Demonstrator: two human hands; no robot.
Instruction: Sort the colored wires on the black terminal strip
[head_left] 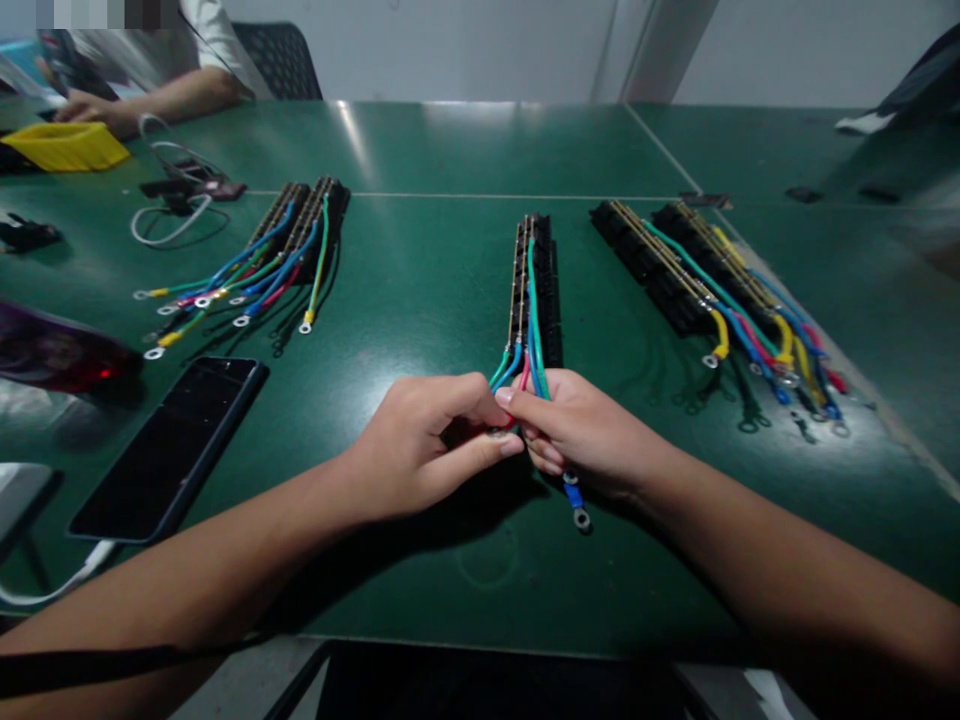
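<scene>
A black terminal block [551, 290] with brass-coloured strips lies on the green table, its long side pointing away from me. Green, blue and red wires [534, 310] run from it down to my hands. My left hand [442, 440] is closed on the wires from the left, thumb and index finger pinching near their lower part. From the right, my right hand [577, 425] wraps its fingers round the same bundle, thumb on top. Below it a ring terminal [580, 518] with a blue sleeve sticks out. The other wire ends are hidden by my fingers.
Similar wired blocks lie at the left [315, 230] and right [660, 270]. A phone [172, 450] with a white cable, a dark red bottle [60, 350] and a yellow container [71, 147] are at the left. A person's arm [180, 95] rests on the far table edge [480, 104].
</scene>
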